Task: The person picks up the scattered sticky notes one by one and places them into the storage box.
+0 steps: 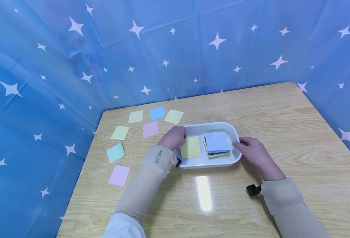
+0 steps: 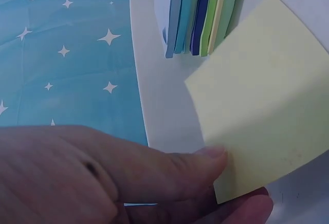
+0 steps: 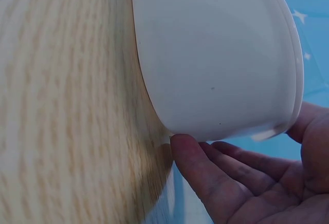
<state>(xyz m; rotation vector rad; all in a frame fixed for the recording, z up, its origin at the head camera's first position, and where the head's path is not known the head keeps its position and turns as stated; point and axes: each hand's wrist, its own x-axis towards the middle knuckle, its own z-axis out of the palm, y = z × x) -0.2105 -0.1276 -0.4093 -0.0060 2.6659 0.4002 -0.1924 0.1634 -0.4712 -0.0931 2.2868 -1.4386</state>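
Observation:
A white plastic tray (image 1: 206, 162) sits on the table. My left hand (image 1: 174, 137) reaches over its left end and pinches a pale yellow paper note (image 2: 267, 100) by one corner, thumb on top and fingers beneath. To the right of that note, inside the tray, is a stack of paper notes (image 1: 217, 142), light blue on top with green, dark blue and other colours below. My right hand (image 1: 253, 152) grips the tray's right end, the thumb at the rim and the fingertips (image 3: 186, 144) against the outer wall low down.
Several single notes lie spread over the left part of the wooden table (image 1: 297, 132), among them a blue note (image 1: 157, 113), a pink note (image 1: 150, 129) and a lilac note (image 1: 119, 175). A blue curtain with white stars (image 1: 193, 49) hangs behind the table and at its sides.

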